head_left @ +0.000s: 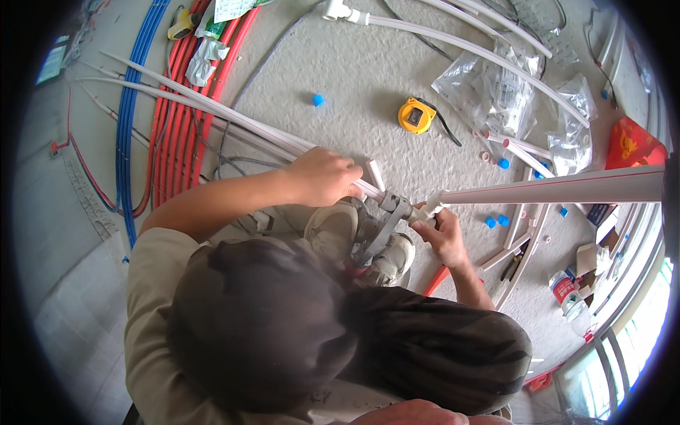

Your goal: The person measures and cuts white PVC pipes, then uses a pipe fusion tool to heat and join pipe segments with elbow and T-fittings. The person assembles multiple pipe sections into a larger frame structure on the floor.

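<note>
My left hand (pixel 326 173) is closed around a white plastic pipe (pixel 370 190), which runs from the upper left towards the middle. The pipe's near end meets a grey metal socket on a pipe fusion heater (pixel 392 214), standing upright between my shoes. On the socket's other side, my right hand (pixel 445 237) grips a white pipe fitting (pixel 433 204) with thumb and fingers. A long white pipe (pixel 552 191) extends from that fitting to the right edge. My fingers partly hide the fitting. A short pipe piece (pixel 375 174) lies just beyond my left hand.
Red pipes (pixel 185 134) and blue pipes (pixel 129 127) run along the left floor. A yellow tape measure (pixel 416 115) lies ahead, near clear plastic bags (pixel 496 88). Pliers (pixel 515 262), blue caps (pixel 491 222), loose pipes and a bottle (pixel 569 297) are at the right.
</note>
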`<state>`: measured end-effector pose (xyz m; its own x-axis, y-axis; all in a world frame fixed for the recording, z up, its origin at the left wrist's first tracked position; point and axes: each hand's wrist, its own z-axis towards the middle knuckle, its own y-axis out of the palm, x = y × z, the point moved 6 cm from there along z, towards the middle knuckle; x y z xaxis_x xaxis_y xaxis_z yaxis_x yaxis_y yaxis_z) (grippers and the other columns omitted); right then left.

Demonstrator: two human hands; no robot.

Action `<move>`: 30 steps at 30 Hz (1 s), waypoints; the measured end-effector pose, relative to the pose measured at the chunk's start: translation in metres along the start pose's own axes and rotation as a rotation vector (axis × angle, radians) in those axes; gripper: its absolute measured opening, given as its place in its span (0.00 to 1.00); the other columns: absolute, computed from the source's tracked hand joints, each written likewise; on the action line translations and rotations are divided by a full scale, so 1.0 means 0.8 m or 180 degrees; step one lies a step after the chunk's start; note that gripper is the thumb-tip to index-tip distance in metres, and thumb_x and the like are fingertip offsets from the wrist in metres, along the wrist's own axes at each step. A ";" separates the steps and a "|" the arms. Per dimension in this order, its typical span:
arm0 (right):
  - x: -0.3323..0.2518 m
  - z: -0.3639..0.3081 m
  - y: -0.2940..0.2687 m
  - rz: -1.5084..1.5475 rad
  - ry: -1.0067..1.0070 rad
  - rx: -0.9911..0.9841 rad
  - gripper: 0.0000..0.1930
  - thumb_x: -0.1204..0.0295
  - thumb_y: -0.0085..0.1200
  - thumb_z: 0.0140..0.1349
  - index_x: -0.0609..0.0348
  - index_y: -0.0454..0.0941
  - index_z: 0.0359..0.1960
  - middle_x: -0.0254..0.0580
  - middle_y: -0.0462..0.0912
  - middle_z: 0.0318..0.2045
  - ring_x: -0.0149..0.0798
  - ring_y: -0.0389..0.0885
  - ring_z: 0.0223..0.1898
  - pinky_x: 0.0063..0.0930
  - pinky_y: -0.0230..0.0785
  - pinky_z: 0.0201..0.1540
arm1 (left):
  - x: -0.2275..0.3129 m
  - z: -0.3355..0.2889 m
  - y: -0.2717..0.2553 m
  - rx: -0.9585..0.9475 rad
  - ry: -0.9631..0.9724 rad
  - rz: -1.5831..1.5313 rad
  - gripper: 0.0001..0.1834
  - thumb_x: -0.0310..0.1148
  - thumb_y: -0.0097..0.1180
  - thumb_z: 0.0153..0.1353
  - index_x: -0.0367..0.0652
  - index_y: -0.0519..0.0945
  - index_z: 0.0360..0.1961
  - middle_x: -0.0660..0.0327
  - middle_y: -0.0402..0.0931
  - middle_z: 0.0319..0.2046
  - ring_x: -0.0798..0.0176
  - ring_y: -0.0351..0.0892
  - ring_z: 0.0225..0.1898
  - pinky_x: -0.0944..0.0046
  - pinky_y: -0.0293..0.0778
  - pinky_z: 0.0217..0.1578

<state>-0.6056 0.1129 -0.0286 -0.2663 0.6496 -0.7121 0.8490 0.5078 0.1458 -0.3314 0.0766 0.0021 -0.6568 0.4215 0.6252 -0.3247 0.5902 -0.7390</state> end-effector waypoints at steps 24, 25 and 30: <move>0.015 -0.003 -0.011 0.0090 0.0039 -0.0074 0.16 0.71 0.64 0.69 0.67 0.81 0.54 0.33 0.83 0.43 0.28 0.76 0.48 0.29 0.69 0.54 | -0.021 0.000 -0.036 -0.0182 -0.0387 -0.0252 0.20 0.48 0.67 0.64 0.43 0.79 0.27 0.54 0.81 0.26 0.42 0.84 0.32 0.44 0.74 0.32; 0.015 -0.003 -0.013 0.0076 0.0045 -0.0092 0.16 0.70 0.64 0.69 0.66 0.81 0.54 0.32 0.83 0.43 0.27 0.76 0.47 0.29 0.69 0.54 | -0.015 0.002 -0.037 -0.0086 -0.0332 -0.0243 0.20 0.48 0.67 0.64 0.43 0.79 0.27 0.54 0.80 0.25 0.42 0.83 0.32 0.45 0.74 0.32; 0.015 -0.010 -0.019 0.0121 0.0106 -0.0041 0.16 0.70 0.64 0.69 0.66 0.81 0.54 0.31 0.82 0.42 0.26 0.75 0.46 0.28 0.68 0.52 | 0.012 -0.004 -0.047 0.0315 -0.0082 -0.0178 0.19 0.44 0.71 0.59 0.42 0.77 0.29 0.57 0.75 0.24 0.46 0.79 0.27 0.48 0.71 0.28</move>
<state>-0.6255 0.1175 -0.0335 -0.2491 0.6870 -0.6826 0.8530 0.4894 0.1812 -0.3231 0.0610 0.0364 -0.6527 0.3713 0.6604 -0.4260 0.5410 -0.7251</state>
